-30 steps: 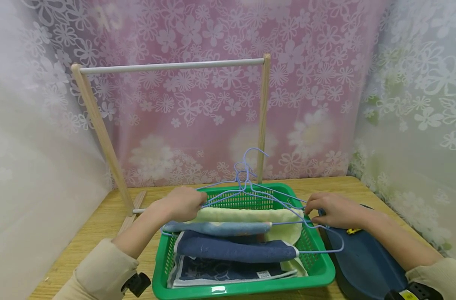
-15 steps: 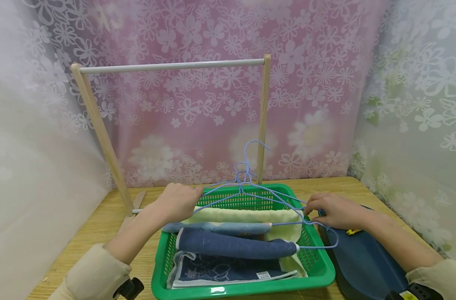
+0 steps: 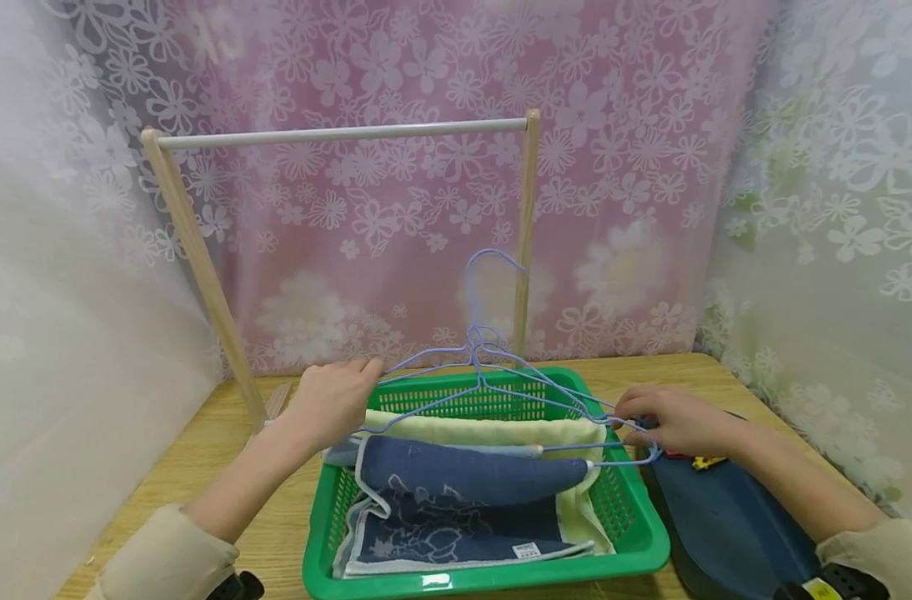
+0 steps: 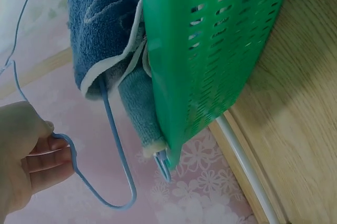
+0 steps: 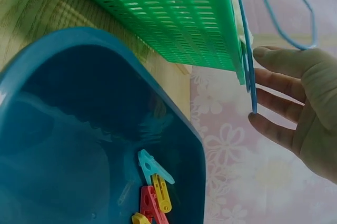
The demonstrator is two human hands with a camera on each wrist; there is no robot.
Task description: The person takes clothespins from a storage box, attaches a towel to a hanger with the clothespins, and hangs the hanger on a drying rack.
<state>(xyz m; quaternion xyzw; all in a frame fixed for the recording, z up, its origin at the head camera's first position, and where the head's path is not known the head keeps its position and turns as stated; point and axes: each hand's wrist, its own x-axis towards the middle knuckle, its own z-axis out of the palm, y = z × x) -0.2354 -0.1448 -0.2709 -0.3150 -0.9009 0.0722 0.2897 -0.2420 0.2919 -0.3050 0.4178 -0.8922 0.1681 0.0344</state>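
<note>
My left hand (image 3: pixel 332 404) grips the left shoulder of a blue wire hanger (image 4: pixel 117 134), its fingers curled round the wire in the left wrist view. Over that hanger's bottom bar hangs a dark blue towel (image 3: pixel 471 471), its lower part folded in the green basket (image 3: pixel 493 581). Behind it lie a light blue towel (image 3: pixel 342 455) and a pale yellow towel (image 3: pixel 486 429), each on another hanger. At the basket's right side my right hand (image 3: pixel 669 417) pinches the end of a lower hanger (image 5: pixel 251 71) with thumb and fingertips. The raised hanger's right end passes close to that hand.
A drying rack with a grey rod (image 3: pixel 343 133) and wooden posts (image 3: pixel 527 208) stands behind the basket. To the right, a dark blue basin (image 5: pixel 79 129) holds several clothespins (image 5: pixel 150 166). Flowered curtains (image 3: pixel 396 217) hang around the wooden table (image 3: pixel 148 500).
My left hand has moved left and a little up with the hanger. The hook has risen, and the dark blue towel's upper fold has lifted, showing more of its pattern. My right hand has hardly moved.
</note>
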